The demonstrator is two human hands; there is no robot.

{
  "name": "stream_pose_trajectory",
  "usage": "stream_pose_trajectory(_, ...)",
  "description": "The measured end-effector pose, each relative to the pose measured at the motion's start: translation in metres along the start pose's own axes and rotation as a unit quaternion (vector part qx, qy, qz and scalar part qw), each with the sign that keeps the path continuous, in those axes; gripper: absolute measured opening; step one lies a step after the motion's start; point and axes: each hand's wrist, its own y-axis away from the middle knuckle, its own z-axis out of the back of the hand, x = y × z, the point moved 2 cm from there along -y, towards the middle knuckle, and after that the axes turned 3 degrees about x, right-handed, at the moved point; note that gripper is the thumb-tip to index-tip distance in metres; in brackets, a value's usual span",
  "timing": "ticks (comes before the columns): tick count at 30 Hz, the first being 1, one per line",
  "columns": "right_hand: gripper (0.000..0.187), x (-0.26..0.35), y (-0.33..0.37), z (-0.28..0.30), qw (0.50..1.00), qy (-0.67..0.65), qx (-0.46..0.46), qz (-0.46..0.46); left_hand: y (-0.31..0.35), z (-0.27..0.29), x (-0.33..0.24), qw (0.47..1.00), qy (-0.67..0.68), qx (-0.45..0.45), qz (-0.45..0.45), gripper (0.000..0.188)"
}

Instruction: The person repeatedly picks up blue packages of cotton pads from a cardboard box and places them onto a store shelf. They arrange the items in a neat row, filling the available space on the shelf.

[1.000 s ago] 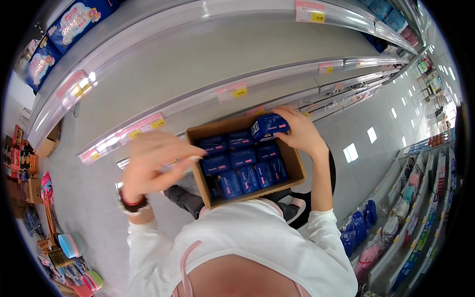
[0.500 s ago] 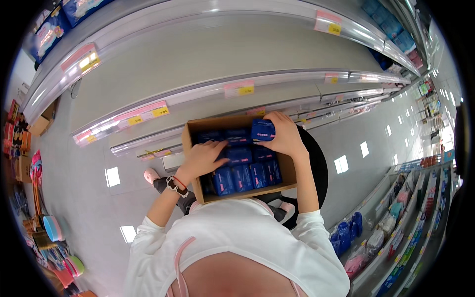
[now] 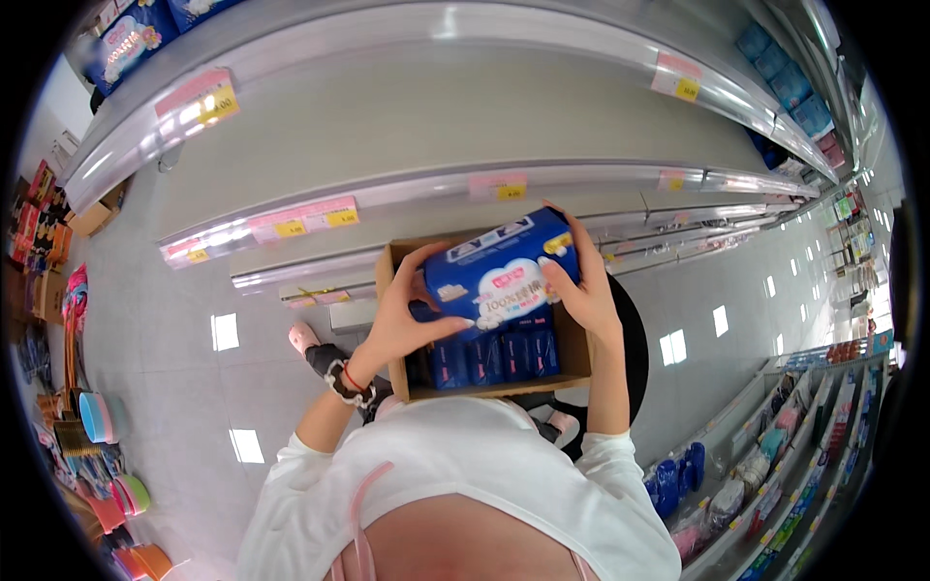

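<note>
Between both hands I hold a blue soft pack [image 3: 499, 276], its broad printed face with a white and pink label turned up toward me. My left hand [image 3: 407, 308] grips its left end, thumb along the lower edge. At its right end is my right hand [image 3: 583, 281], thumb pressed on the printed face. The pack is tilted, its right end higher, above an open cardboard box [image 3: 484, 391]. Several more blue packs [image 3: 487, 360] stand in the box; the held pack hides those toward its far side.
A grey shelf [image 3: 436, 107] with clear price rails [image 3: 300, 225] stretches across in front of me. Blue packages [image 3: 136, 44] sit at upper left. To the right is a lower shelf unit with bagged goods [image 3: 727, 499]. Brushes and basins [image 3: 97, 418] hang at left. A black round seat [image 3: 625, 358] shows beside the box.
The right hand has brought a pack up out of the box and turned its broad face upward. My left hand has left the packs inside and now grips the other end.
</note>
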Motion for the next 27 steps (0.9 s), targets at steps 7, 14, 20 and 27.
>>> stream_pose_trajectory(7, 0.088, 0.063, 0.001, 0.013, 0.984, -0.085, -0.009, 0.155, -0.003, 0.029, -0.145, 0.859, -0.395, -0.054, -0.322, 0.071)
stream_pose_trajectory(14, 0.082, 0.141, -0.037, 0.029, 0.914, 0.061, -0.17, 0.364, -0.036, 0.05, -0.253, 0.733, -0.518, -0.108, -0.428, 0.057)
stream_pose_trajectory(20, 0.065, 0.188, -0.118, 0.055, 0.865, 0.199, -0.198, 0.416, -0.111, 0.081, -0.293, 0.749, -0.548, -0.059, -0.368, 0.076)
stream_pose_trajectory(27, 0.079, 0.193, -0.241, 0.088, 0.955, 0.216, 0.036, 0.201, -0.215, 0.129, -0.326, 0.777, -0.606, 0.113, -0.127, 0.075)
